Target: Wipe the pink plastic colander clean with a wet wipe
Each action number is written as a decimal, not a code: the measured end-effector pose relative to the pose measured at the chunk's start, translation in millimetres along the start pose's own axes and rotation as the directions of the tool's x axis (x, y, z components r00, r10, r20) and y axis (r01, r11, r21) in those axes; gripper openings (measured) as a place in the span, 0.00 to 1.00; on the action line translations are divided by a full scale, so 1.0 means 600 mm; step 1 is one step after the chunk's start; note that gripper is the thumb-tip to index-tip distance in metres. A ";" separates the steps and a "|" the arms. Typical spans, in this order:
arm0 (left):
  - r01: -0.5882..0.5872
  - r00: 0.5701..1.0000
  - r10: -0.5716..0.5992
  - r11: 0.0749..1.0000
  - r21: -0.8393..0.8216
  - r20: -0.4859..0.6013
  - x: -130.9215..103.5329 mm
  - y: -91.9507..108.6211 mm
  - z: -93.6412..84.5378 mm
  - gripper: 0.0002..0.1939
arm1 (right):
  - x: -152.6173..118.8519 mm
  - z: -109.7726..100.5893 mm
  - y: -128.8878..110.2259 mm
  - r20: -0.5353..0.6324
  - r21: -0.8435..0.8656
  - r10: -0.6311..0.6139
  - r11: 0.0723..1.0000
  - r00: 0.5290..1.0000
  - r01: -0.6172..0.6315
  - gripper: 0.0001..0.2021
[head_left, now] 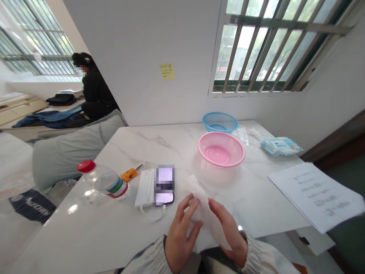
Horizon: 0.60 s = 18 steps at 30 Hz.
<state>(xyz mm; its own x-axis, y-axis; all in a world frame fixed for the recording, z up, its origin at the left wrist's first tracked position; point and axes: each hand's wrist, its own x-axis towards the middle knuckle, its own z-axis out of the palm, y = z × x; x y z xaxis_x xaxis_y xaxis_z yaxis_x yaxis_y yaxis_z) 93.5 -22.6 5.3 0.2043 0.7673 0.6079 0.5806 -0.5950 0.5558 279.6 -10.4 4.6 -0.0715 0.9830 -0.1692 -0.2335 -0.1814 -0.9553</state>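
A thin white wipe (pixel 209 219) hangs between my two hands above the near edge of the marble-patterned table. My left hand (pixel 182 230) has its bent fingertips against the upper left side of it. On the other side, my right hand (pixel 229 230) grips the wipe's right edge, with part of the palm and thumb behind the sheet. Just left of my hands lie a phone (pixel 168 198) with a blurred screen and a white box-like power bank (pixel 146 188), joined by a short white cable.
Toward the back stand a pink basket (pixel 221 150) and a blue basin (pixel 219 121). A wipes pack (pixel 281 146) and papers (pixel 316 194) lie right. A red-capped bottle (pixel 107 182) lies left near an orange item (pixel 129 175). Another person (pixel 97 91) sits beyond the partition.
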 end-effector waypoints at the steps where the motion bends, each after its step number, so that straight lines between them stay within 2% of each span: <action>1: 0.002 1.000 -0.002 1.000 -0.021 0.005 -0.002 -0.001 0.004 0.28 | -0.006 0.000 -0.002 0.016 0.056 0.039 0.998 0.999 -0.040 0.32; 3: 0.011 1.000 -0.010 0.999 -0.044 0.021 -0.006 -0.004 0.012 0.32 | -0.017 0.003 -0.004 0.005 0.100 0.076 0.992 0.997 -0.076 0.36; 5: 0.011 0.999 -0.009 0.999 -0.047 0.045 -0.010 -0.009 0.017 0.36 | -0.026 0.009 -0.002 0.016 0.026 0.059 0.998 0.998 -0.060 0.40; 9: -0.027 0.998 0.030 0.999 -0.046 0.059 -0.023 -0.026 0.009 0.37 | -0.033 0.025 0.005 0.155 -0.094 0.047 0.995 0.987 -0.033 0.44; 12: -0.064 0.995 0.067 0.997 -0.049 0.071 -0.027 -0.036 -0.012 0.31 | -0.030 0.036 -0.001 0.254 -0.041 0.013 0.999 0.967 -0.003 0.41; 14: -0.077 0.993 0.082 0.995 -0.055 0.083 -0.024 -0.036 -0.029 0.26 | -0.022 0.038 -0.006 0.293 -0.023 0.041 0.999 0.955 -0.036 0.36; 16: -0.057 0.996 0.061 0.997 -0.058 0.070 -0.019 -0.033 -0.046 0.20 | -0.005 0.034 -0.011 0.320 -0.074 0.111 0.993 0.941 -0.092 0.30; 18: -0.026 0.999 0.028 0.999 -0.042 0.036 -0.018 -0.031 -0.058 0.16 | 0.024 0.027 -0.015 0.350 -0.198 0.132 0.978 0.927 -0.065 0.27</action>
<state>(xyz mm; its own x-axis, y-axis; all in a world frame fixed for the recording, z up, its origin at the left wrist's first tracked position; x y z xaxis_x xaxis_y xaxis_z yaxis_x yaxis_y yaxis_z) 53.1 -28.3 8.4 0.2488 0.7587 0.6020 0.5414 -0.6243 0.5631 264.7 5.1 14.7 -0.4364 0.8777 -0.1982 -0.0317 -0.2351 -0.9714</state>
